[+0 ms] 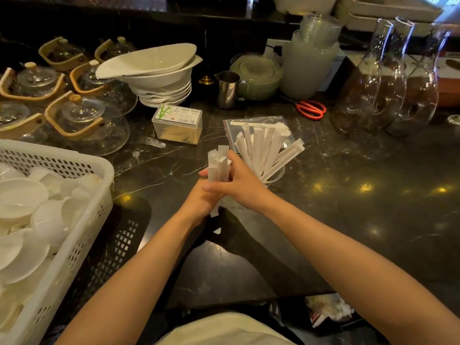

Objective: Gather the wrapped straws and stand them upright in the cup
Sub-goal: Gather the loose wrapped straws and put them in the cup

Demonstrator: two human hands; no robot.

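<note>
A small bundle of white wrapped straws (219, 163) stands upright between my two hands above the dark marble counter. My left hand (199, 202) grips the bundle low down. My right hand (240, 181) wraps over it from the right. Just right of my hands a clear cup (277, 176) holds several wrapped straws (266, 150) that fan out upward. The cup's body is mostly hidden behind my right hand. A clear plastic bag (258, 125) lies flat behind the cup.
A white perforated basket (82, 220) of white dishes fills the left. Behind are glass teapots (82, 115), stacked white bowls (159, 78), a toothpick box (178, 124), a steel jug (227, 89), red scissors (312, 109) and glass carafes (388, 95) at the right.
</note>
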